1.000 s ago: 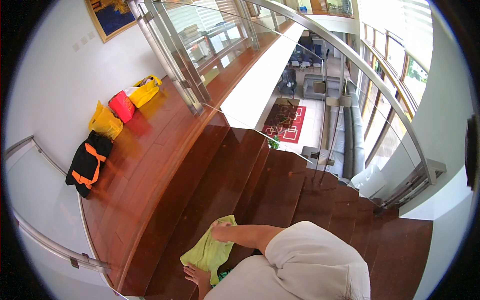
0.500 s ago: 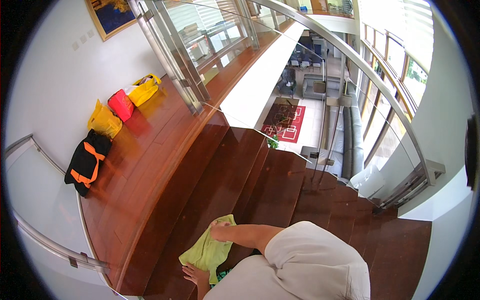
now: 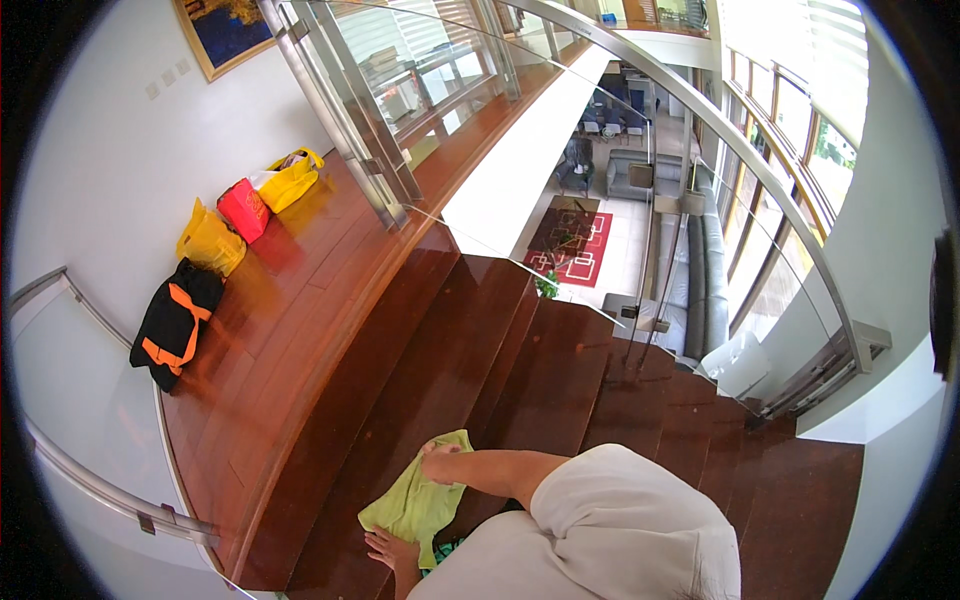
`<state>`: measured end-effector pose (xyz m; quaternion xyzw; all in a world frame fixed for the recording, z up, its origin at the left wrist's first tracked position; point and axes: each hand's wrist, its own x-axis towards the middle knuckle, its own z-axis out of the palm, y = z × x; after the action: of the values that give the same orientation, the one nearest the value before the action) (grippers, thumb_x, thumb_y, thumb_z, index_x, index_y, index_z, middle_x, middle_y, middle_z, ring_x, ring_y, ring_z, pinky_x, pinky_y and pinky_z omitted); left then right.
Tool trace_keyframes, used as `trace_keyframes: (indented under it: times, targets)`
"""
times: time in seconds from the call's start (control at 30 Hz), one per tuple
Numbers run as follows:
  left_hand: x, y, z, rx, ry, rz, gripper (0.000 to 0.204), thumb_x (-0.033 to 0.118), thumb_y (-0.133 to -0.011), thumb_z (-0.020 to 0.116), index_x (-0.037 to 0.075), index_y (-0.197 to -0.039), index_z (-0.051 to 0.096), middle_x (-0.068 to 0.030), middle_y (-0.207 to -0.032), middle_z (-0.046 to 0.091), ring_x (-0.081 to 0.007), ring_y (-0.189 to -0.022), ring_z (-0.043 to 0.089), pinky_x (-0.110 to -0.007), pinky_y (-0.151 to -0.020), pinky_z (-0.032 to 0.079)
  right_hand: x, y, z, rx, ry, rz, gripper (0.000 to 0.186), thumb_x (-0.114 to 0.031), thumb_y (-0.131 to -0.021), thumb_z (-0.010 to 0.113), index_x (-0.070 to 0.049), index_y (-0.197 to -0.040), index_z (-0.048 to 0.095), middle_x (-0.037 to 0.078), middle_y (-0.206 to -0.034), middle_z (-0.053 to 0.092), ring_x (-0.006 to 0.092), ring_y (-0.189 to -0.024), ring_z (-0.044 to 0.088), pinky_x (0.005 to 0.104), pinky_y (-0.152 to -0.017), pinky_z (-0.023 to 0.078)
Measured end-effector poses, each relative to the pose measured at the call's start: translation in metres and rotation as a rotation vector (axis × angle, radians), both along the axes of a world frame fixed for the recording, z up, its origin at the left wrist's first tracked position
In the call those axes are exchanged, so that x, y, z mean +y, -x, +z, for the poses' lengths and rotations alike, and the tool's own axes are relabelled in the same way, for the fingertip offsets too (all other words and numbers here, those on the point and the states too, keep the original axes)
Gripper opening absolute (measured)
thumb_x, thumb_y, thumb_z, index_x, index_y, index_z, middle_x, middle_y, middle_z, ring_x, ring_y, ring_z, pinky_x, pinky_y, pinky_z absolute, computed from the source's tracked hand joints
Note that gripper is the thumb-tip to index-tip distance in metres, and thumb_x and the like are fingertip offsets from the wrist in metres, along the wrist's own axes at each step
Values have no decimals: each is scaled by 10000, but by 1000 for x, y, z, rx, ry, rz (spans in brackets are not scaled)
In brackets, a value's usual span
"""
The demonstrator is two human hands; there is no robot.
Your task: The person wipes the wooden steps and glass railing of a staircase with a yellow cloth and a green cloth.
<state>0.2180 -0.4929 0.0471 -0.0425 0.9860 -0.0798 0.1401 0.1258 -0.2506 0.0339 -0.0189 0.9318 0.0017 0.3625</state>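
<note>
A yellow-green cloth [image 3: 410, 503] lies spread and wrinkled on a dark brown wooden stair step [image 3: 350, 480]. My right hand [image 3: 440, 463] is at the cloth's far end, its fingers closed on the fabric near a corner. At the near end, my left hand [image 3: 392, 548] rests beside the cloth's lower edge with its fingers apart, the fingertips on or by the step. A small patch of green patterned fabric [image 3: 443, 552] shows under my body. My pale sleeve and torso hide the steps below.
The curved stairs descend to the right beside a glass and metal railing [image 3: 690, 95]. On the upper landing stand a black and orange bag [image 3: 178, 325], yellow bags [image 3: 210, 240] and a red bag [image 3: 243, 208]. Another metal rail [image 3: 120, 497] curves at left. Far below lie a red rug [image 3: 585, 255] and sofas.
</note>
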Motion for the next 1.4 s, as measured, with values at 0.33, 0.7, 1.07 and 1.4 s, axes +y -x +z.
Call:
trace_keyframes:
  times: [0.33,0.7,1.07,1.4]
  targets:
    - [47,13,25,-233,265,-55,1316,571,-576,789,18,-1494,24,-219,-1559,23,-372,-1447,-7,-671,-1077,91,16,-31,32,46,76,-37,796,-209,-608,870,-153,-1323,522,70,-1483,281,315,-1302,345,521,-794,546]
    - [85,30,5,32,-316,-443,987,475,-718,735,244,-1506,188,-122,-1576,60,-349,-1436,120,-643,-1098,139,32,-50,49,661,-272,238,501,-253,-811,617,-45,-1263,557,151,-1315,543,309,-1265,465,534,-1003,329]
    - [70,11,13,232,-517,-488,1041,485,-612,798,261,-1477,264,-102,-1533,241,-285,-1421,220,-552,-1145,146,69,-49,55,468,167,780,778,-359,-784,715,26,-1366,370,211,-1448,259,415,-1393,181,594,-1118,177]
    - [-103,-29,41,243,-430,-247,1106,480,-529,831,198,-1460,302,-90,-1508,302,-263,-1411,253,-521,-1146,191,-142,-50,63,526,384,1015,758,-440,-695,734,73,-1217,537,235,-1353,383,396,-1376,239,554,-1125,176]
